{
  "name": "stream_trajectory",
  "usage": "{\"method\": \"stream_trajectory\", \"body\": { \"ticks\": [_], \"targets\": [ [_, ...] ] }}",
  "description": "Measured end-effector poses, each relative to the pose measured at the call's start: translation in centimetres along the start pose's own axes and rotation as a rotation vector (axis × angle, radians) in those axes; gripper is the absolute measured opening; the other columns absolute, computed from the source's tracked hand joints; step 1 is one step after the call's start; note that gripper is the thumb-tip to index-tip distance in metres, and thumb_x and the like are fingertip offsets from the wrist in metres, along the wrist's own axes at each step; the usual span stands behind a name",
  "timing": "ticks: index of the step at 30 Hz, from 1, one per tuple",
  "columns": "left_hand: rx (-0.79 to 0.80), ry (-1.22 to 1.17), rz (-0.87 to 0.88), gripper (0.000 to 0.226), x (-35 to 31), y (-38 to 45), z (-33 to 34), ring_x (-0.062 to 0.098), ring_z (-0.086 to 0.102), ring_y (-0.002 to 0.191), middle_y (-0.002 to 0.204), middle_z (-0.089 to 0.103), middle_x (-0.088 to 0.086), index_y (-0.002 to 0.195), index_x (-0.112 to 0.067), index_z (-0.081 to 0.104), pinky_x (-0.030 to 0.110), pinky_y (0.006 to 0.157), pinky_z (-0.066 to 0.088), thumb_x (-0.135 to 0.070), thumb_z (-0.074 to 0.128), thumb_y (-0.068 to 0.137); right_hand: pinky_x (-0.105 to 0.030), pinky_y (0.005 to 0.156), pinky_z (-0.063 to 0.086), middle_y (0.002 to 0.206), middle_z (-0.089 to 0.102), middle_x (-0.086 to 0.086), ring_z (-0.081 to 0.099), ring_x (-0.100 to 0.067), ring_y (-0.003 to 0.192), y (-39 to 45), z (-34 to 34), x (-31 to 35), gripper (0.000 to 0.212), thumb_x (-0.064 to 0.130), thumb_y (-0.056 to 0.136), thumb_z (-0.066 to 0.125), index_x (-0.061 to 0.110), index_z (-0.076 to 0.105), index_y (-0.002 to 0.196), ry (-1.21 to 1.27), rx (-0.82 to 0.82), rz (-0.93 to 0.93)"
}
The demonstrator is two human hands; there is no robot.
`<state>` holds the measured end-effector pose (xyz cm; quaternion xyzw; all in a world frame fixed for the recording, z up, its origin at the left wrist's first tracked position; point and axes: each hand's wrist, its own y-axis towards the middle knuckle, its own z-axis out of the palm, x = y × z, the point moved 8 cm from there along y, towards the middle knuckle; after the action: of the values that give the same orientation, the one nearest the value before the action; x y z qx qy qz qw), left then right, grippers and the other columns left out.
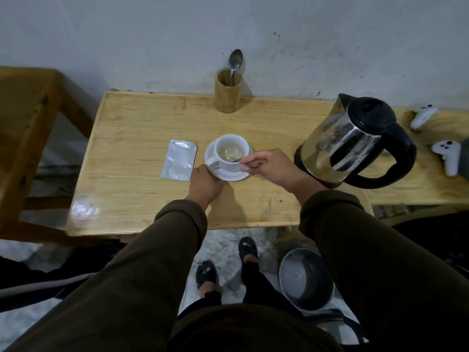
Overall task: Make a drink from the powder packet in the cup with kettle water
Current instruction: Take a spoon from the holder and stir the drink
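- At the middle of the bench (142, 199), the cup (231, 151) stands on its saucer (232, 176), holding pale liquid with unmixed clumps; stirring looks to be the step in hand.
- Your right hand (272, 165) has its grip pinched on a spoon (238, 160), whose bowl dips into the cup at its right rim.
- Your left hand (204, 182) lies on the bench at the saucer's near-left edge, fingertips touching the rim; whether the grip closes on it, you cannot tell.
- Risk: a hard stir could slop liquid over the rim or slide the cup on the saucer, since little more than the left fingertips steady it.
- Risk: your right forearm passes close to the kettle (355, 141), right of the cup; a wide elbow swing could knock it.
- Left of the cup, the powder packet (179, 160) lies flat, clear of the stirring.
- Behind the cup, a bamboo holder (228, 94) with a second spoon stands well apart, obstructing nothing.
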<state>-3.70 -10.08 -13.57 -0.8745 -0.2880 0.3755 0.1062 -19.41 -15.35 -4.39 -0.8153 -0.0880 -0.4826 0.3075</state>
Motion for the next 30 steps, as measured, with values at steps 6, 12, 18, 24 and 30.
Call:
{"method": "stream_trajectory", "body": {
  "ticks": [6, 12, 18, 24, 30],
  "targets": [
    [0.026, 0.081, 0.037, 0.043, 0.1, 0.1, 0.5, 0.037, 0.056, 0.112, 0.114, 0.063, 0.019, 0.113, -0.001, 0.059, 0.035, 0.092, 0.044, -0.025, 0.057, 0.078, -0.025, 0.066, 0.039, 0.093, 0.072, 0.001, 0.063, -0.013, 0.079, -2.5, 0.7, -1.9, 0.018, 0.017, 0.09, 0.054, 0.021, 0.071, 0.095, 0.133, 0.029, 0.151],
    [0.02, 0.072, 0.03, 0.041, -0.3, -0.7, 0.4, 0.034, 0.045, 0.122, 0.127, 0.054, 0.018, 0.124, -0.001, 0.051, 0.035, 0.101, 0.039, -0.017, 0.052, 0.087, -0.026, 0.067, 0.041, 0.088, 0.073, 0.005, 0.063, -0.014, 0.076, -3.5, 0.5, -3.3, 0.014, 0.018, 0.091, 0.056, 0.019, 0.07, 0.095, 0.182, -0.049, 0.156],
    [0.055, 0.006, -0.011, 0.05, 0.3, -1.0, 0.6, 0.032, 0.047, 0.122, 0.132, 0.05, 0.019, 0.126, -0.004, 0.049, 0.034, 0.099, 0.041, -0.021, 0.054, 0.079, -0.023, 0.056, 0.043, 0.079, 0.071, 0.0, 0.06, -0.013, 0.065, -4.3, 0.7, -6.0, 0.019, 0.004, 0.089, 0.057, 0.021, 0.051, 0.087, 0.314, -0.126, 0.235],
    [0.039, -0.112, -0.031, 0.079, 0.1, -1.5, 0.9, 0.033, 0.043, 0.129, 0.142, 0.038, 0.018, 0.149, -0.012, 0.016, 0.039, 0.104, 0.039, -0.013, 0.057, 0.081, -0.024, 0.06, 0.037, 0.081, 0.069, 0.002, 0.054, -0.007, 0.07, -4.4, -0.4, -9.0, 0.01, 0.004, 0.088, 0.059, 0.013, 0.06, 0.092, 0.401, -0.227, 0.278],
    [0.01, -0.068, 0.006, 0.09, 0.1, -1.5, 1.0, 0.034, 0.046, 0.125, 0.139, 0.04, 0.02, 0.15, -0.012, 0.014, 0.038, 0.098, 0.043, -0.01, 0.066, 0.076, -0.026, 0.048, 0.041, 0.064, 0.059, -0.005, 0.048, -0.016, 0.051, -3.4, -2.2, -11.8, 0.025, 0.001, 0.08, 0.066, 0.019, 0.059, 0.065, 0.314, -0.414, 0.405]
  ]
}}
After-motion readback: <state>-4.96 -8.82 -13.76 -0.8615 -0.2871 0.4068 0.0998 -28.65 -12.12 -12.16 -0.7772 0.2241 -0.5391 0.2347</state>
